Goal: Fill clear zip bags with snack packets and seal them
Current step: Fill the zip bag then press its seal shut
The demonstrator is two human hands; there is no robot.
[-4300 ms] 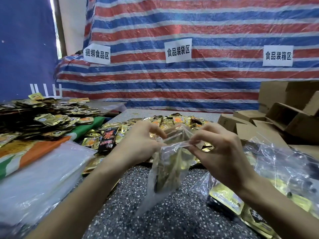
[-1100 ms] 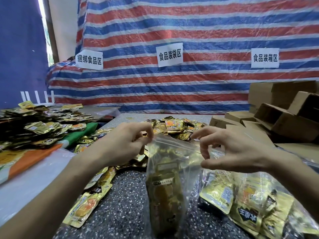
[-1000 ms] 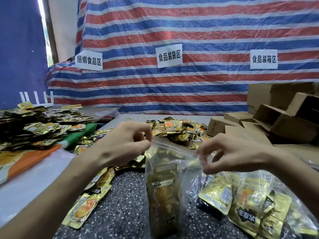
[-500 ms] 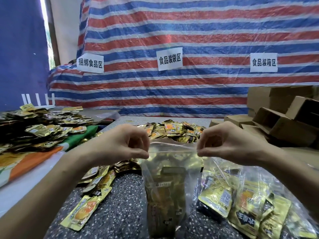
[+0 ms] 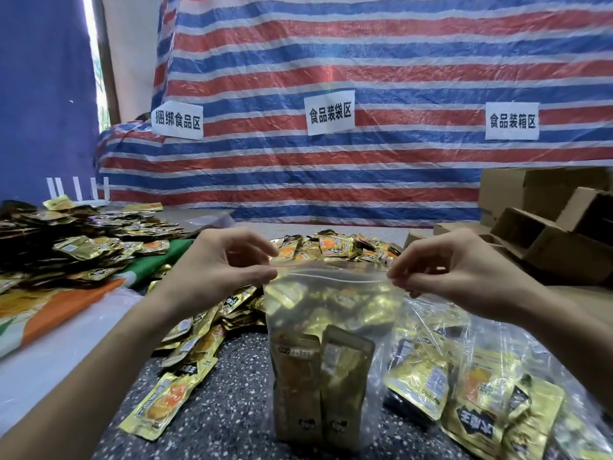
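Head camera view, looking forward and down over a speckled grey table [image 5: 232, 410].

A clear zip bag [image 5: 335, 313] stands upright at the centre of the frame, held up by its top edge. Inside it are gold foil snack packets [image 5: 320, 373]; two tall ones stand side by side in the lower part, and more crowd in above them, close under the zip strip [image 5: 331, 277].

The left hand [image 5: 225, 270] pinches the bag's top left corner between thumb and forefinger, the other fingers loosely curled. The right hand [image 5: 464, 273] pinches the top right corner the same way. The strip is stretched taut between them. Whether it is pressed closed along its whole length cannot be told.

Left of the bag, a loose orange-and-gold packet [image 5: 169, 396] lies flat on the table. Behind the bag is a pile of loose packets [image 5: 335, 247]. Right of the bag, just beside it, lie filled clear bags [image 5: 481, 393]. Further right and behind stand cardboard boxes [image 5: 547, 234]. A red, white and blue striped tarp [image 5: 331, 61] with paper signs [image 5: 330, 112] hangs behind everything.

Likely risks: the upper packets sit high, so a foil corner could catch in the zip and leave a gap. Pulling the corners too hard could part the strip. The thin film could slip from either pinch, tipping the bag onto the bags beside it.
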